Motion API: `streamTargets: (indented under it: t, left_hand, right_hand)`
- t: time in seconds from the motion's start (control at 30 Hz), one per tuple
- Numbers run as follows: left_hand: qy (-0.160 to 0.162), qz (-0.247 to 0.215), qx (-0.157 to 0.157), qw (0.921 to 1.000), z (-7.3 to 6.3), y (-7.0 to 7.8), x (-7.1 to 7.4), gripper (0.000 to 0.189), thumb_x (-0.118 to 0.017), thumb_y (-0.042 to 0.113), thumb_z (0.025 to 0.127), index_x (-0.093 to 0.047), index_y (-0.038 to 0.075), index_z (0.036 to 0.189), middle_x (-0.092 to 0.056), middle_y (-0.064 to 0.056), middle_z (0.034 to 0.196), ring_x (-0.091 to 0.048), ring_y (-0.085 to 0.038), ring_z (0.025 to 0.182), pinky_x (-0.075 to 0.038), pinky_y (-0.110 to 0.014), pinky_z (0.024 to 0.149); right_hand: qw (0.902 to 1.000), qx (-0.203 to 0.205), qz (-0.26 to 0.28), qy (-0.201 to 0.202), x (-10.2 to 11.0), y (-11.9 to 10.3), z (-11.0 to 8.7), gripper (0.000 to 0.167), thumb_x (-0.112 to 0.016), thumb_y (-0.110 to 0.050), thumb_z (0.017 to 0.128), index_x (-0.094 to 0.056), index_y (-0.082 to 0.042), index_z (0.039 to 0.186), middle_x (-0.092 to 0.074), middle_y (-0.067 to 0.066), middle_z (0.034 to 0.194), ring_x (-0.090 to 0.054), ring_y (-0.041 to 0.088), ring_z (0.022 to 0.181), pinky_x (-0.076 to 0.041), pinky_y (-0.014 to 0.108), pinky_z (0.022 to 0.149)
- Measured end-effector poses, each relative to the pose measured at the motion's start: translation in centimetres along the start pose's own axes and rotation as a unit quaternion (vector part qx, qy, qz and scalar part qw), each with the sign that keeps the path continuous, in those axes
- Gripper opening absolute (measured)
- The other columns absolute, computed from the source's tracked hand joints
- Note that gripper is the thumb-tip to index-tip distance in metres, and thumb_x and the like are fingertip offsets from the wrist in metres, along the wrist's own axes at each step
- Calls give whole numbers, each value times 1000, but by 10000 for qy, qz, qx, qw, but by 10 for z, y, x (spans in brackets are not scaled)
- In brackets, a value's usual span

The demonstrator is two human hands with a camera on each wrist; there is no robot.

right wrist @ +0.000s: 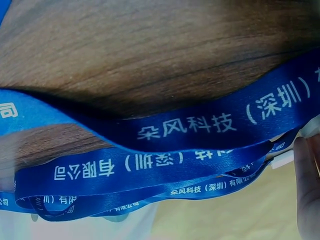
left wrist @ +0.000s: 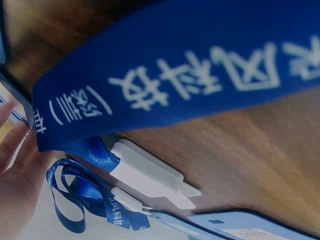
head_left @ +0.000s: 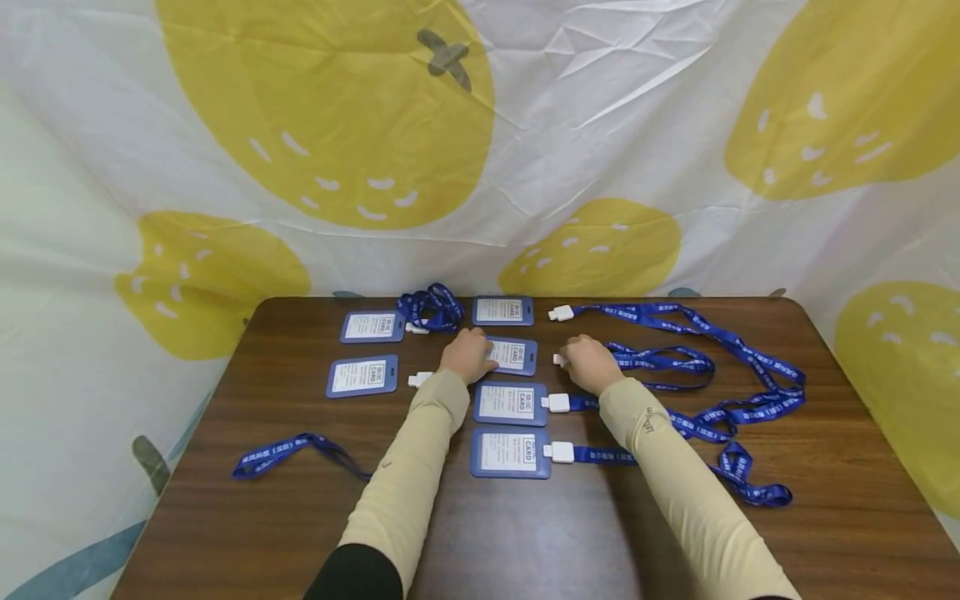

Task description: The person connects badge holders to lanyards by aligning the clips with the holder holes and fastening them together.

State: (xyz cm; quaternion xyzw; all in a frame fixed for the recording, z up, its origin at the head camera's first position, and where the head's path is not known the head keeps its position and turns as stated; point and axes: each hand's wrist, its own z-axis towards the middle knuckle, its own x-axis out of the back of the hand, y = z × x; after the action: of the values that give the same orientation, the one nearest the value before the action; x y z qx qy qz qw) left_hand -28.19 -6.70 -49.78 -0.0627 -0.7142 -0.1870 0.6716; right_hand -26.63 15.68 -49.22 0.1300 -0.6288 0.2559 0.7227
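Note:
My left hand point(head_left: 467, 357) holds the left edge of a blue ID card holder point(head_left: 513, 356) in the middle column, its thumb lying on the card. To the right, my right hand point(head_left: 590, 364) pinches the white clip point(head_left: 558, 360) of a blue lanyard point(head_left: 663, 360), and the clip's tip points at the holder with a gap between them. White lettering runs along the lanyard band point(right wrist: 185, 127) in the right wrist view. Close to the left wrist camera, another blue lanyard point(left wrist: 165, 80) crosses the picture, with its white clip point(left wrist: 147, 170) beneath.
Two nearer card holders point(head_left: 510, 452) have lanyard clips point(head_left: 558, 452) at their right ends. Behind my hands lie another holder point(head_left: 502, 310) and a separate lanyard clip point(head_left: 561, 313). Two holders point(head_left: 362, 376) and a bundled lanyard point(head_left: 432, 307) are on the left. A patterned cloth point(head_left: 525, 167) hangs behind the table.

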Motion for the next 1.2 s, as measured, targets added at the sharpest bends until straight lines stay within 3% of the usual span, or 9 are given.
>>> streamTargets:
  t: [0.23, 1.2]
  left_hand:
    - [-139, 8, 78, 9999, -2, 3, 3, 33, -68, 32, 81, -68, 11, 106, -56, -8, 109, -49, -25, 103, -49, -40, 80]
    - [-189, -141, 185, 9996, 1, 0, 0, 36, -68, 33, 81, -67, 12, 110, -55, -8, 112, -48, -25, 104, -49, -41, 80]
  right_hand:
    - [10000, 36, 8, -4, -1, -1, 2, 6, -67, 1, 71, -67, -1, 77, -60, 10, 72, -57, 29, 75, -49, 42, 68]
    - [9998, 177, 27, 54, -4, -11, 9, 8, -65, 2, 72, -68, -1, 79, -60, 10, 73, -57, 30, 76, -49, 41, 68]
